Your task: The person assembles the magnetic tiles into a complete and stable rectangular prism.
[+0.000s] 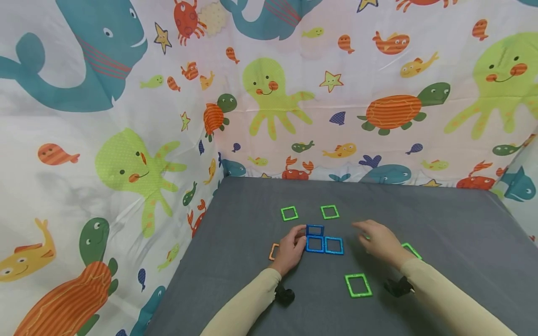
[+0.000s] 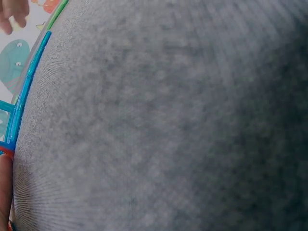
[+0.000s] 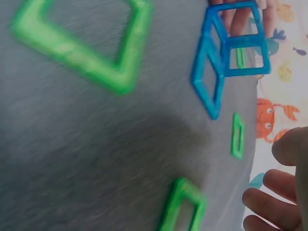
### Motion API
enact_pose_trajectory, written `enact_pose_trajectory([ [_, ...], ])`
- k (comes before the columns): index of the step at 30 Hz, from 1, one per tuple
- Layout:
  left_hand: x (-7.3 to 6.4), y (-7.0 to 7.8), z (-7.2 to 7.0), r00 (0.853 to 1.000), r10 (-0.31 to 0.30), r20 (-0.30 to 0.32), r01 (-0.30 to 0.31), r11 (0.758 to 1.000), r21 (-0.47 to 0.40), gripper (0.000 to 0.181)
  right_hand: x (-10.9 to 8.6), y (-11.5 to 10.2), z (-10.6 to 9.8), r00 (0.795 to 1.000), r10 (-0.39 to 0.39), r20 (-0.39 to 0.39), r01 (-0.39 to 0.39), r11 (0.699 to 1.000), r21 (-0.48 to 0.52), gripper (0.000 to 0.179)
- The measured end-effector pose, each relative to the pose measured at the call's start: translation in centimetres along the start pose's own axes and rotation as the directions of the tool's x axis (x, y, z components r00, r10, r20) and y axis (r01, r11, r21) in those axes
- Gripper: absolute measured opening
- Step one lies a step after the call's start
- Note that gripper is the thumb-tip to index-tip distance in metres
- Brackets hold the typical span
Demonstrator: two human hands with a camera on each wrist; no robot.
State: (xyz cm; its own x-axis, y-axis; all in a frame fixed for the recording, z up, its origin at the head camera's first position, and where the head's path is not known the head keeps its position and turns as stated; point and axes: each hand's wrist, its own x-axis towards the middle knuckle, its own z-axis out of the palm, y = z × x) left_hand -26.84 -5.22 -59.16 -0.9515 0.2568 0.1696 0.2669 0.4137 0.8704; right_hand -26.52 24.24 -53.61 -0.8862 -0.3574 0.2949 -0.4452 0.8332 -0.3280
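Left hand (image 1: pixel 291 249) curls against the blue frames (image 1: pixel 324 244), exact hold unclear, right hand (image 1: pixel 381 241) hovers relaxed to their right, and one careless nudge could topple their upright square (image 1: pixel 315 226)!

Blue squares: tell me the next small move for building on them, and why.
Probably lower the right hand to the front green square and pick it up: that hand looks empty, the square lies flat and apart, and the left hand is already at the blue squares.
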Motion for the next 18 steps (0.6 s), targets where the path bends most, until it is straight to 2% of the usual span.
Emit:
enact_pose_trajectory([
  [7,0.1,0.1,0.1,1.000,-0.014,-0.002,0.014,1.000,-0.009,0.041,-2.3,1.3,-0.1,0.999,-0.045,-0.021,0.046,0.999,0.019,0.032],
  [18,0.1,-0.3,0.3,1.000,-0.027,0.001,0.027,1.000,-0.005,0.042,-4.6,3.3,0.5,0.999,-0.033,-0.020,0.033,0.999,0.022,0.037],
])
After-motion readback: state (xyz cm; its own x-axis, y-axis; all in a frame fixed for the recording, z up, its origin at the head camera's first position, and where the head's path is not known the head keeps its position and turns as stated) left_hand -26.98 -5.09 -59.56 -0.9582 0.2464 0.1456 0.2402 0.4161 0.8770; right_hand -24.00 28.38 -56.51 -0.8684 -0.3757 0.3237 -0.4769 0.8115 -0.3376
